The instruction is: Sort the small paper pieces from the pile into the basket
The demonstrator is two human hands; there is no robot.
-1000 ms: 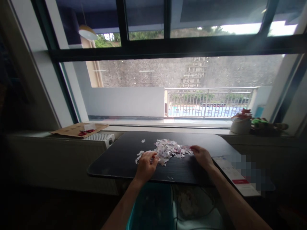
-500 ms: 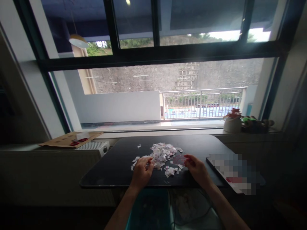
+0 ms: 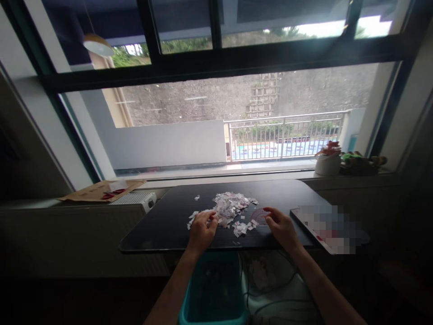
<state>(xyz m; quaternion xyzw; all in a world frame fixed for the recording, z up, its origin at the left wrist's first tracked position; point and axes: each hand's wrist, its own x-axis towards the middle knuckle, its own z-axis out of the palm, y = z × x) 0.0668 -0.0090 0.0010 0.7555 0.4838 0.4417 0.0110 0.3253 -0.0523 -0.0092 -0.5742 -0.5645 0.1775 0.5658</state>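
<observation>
A heap of small white paper scraps (image 3: 232, 205) lies mid-table, with a smaller cluster of scraps (image 3: 241, 229) nearer the front edge. My left hand (image 3: 203, 228) rests at the heap's left side, its fingers loosely bent and apart over the scraps; nothing shows in its grip. Between the thumb and fingers of my right hand (image 3: 280, 225) is the edge of a clear plastic sheet with curved pink lines (image 3: 259, 217), which looks like a protractor. It lies low over the tabletop, right of the heap, close to the small cluster.
The dark table (image 3: 152, 225) stands against a window sill. A blurred-out flat board (image 3: 324, 230) sits on its right side. Below the front edge is a teal bin (image 3: 213, 289) beside cables. Red-handled scissors (image 3: 113, 194) lie on brown paper (image 3: 91, 192) at left.
My right hand has moved slightly right with the clear sheet, away from the small cluster of scraps. The left hand stays by the heap. The whole view has tilted down a little.
</observation>
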